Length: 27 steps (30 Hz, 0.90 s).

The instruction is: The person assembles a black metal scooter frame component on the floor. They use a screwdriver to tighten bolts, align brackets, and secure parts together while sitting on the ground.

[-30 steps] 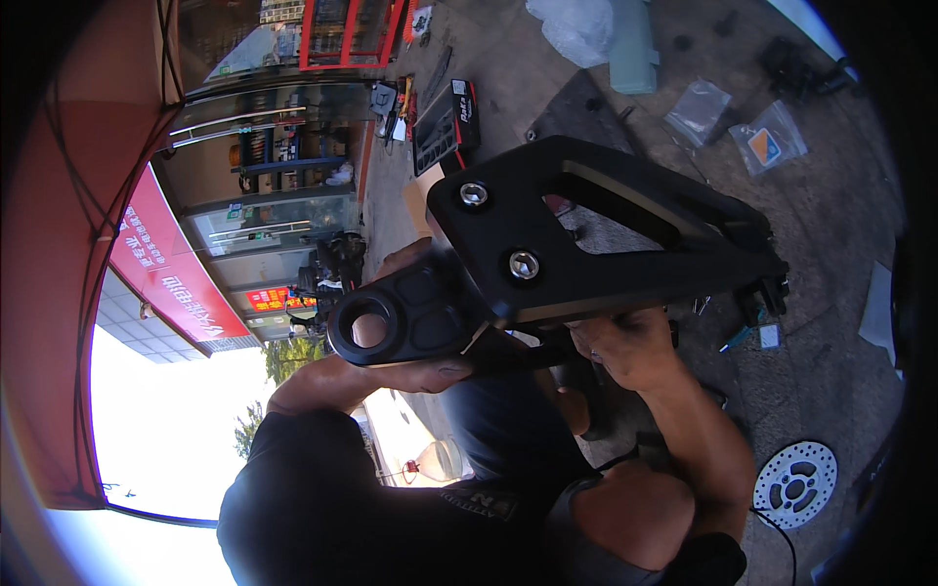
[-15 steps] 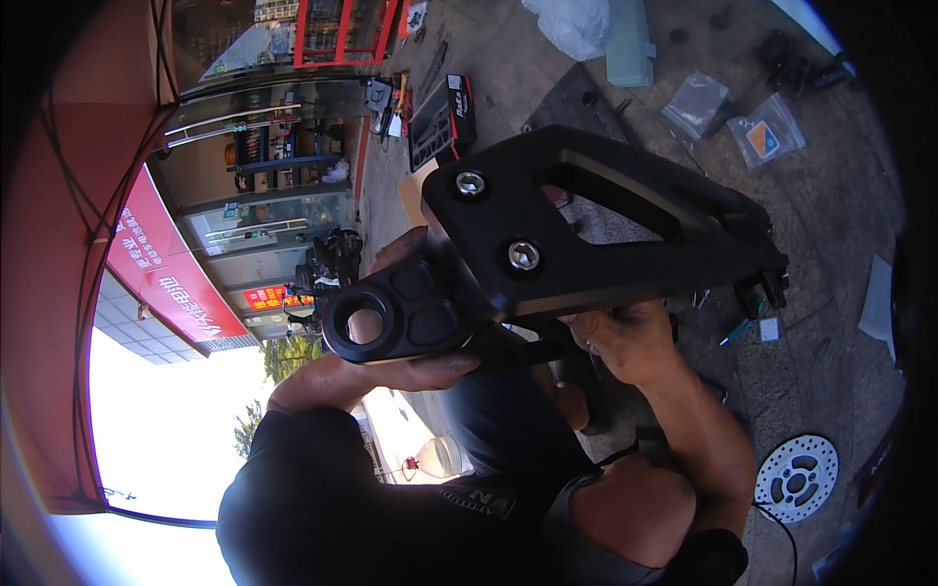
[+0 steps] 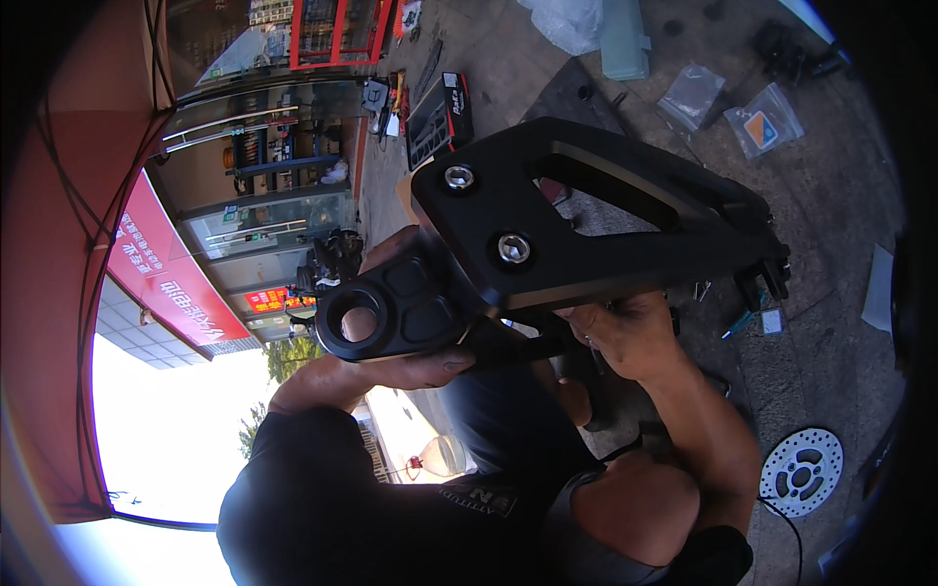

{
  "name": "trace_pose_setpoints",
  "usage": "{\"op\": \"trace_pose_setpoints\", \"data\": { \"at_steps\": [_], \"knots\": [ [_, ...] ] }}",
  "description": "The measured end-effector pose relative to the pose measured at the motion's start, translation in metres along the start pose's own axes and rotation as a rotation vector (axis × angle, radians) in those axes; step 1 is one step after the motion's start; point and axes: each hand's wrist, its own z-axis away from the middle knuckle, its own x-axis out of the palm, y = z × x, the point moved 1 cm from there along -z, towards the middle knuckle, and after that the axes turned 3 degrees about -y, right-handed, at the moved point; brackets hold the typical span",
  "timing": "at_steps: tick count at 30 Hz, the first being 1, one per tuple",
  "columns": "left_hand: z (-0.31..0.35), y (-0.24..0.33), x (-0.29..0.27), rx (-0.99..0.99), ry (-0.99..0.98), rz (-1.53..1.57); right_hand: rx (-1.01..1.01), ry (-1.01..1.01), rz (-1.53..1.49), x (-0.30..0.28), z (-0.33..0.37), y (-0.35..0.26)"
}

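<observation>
A large black swingarm (image 3: 508,210), with a triangular opening and two silver socket-head bolts (image 3: 513,248) on its upper face, is held up in front of my chest. My left hand (image 3: 415,369) is wrapped round its narrow end from beneath, the thumb along the lower edge; skin shows through the round bore there. Under the wide part, my right hand (image 3: 630,337) is closed against the lower edge with bent fingers. The swingarm hides some of that hand's fingertips. Its far right end carries a small forked bracket (image 3: 772,278).
A drilled brake disc (image 3: 802,472) lies on the paving at lower right beside a black cable. Clear plastic bags (image 3: 767,127) and a pale green case (image 3: 625,44) are on the ground farther off. An open black tool case (image 3: 440,122) lies near the shop front. A red canopy (image 3: 68,293) hangs at left.
The swingarm has shifted slightly to the left and tilted a little, both hands moving with it. Their hold looks the same.
</observation>
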Motion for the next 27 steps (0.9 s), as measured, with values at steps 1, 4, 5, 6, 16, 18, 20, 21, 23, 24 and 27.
{"op": "trace_pose_setpoints", "data": {
  "at_steps": [1, 4, 5, 6, 16, 18, 20, 21, 23, 24, 27],
  "knots": [
    [0.0, 0.0, 0.0, 0.019, 0.006, -0.005, 0.002, 0.001, -0.007, 0.0, 0.0, 0.0],
    [0.001, 0.002, 0.002, 0.037, 0.024, -0.004, -0.007, 0.008, -0.028, 0.0, 0.0, 0.001],
    [0.001, 0.003, 0.002, 0.018, 0.031, 0.004, -0.012, 0.006, -0.036, 0.0, 0.0, 0.001],
    [0.003, 0.005, 0.002, -0.037, 0.037, 0.022, -0.018, 0.005, -0.044, 0.0, 0.0, 0.001],
    [-0.009, 0.009, 0.004, 0.204, 0.021, -0.029, -0.025, 0.004, -0.02, -0.003, -0.001, 0.002],
    [-0.009, 0.013, -0.001, 0.179, -0.011, -0.127, -0.005, 0.02, -0.005, -0.004, 0.0, 0.001],
    [-0.008, 0.015, -0.002, 0.147, -0.012, -0.162, 0.01, 0.038, 0.009, -0.004, 0.0, 0.0],
    [-0.007, 0.015, -0.001, 0.135, 0.01, -0.139, 0.016, 0.044, 0.014, -0.004, -0.001, 0.0],
    [-0.005, 0.014, 0.002, 0.066, 0.043, -0.095, 0.001, 0.061, 0.025, -0.003, -0.001, 0.001],
    [-0.004, 0.013, 0.004, 0.01, 0.053, -0.07, -0.018, 0.075, 0.036, -0.004, 0.0, 0.001],
    [0.001, 0.015, 0.004, -0.057, 0.1, -0.139, -0.035, 0.142, 0.204, -0.015, 0.011, 0.0]
  ]
}}
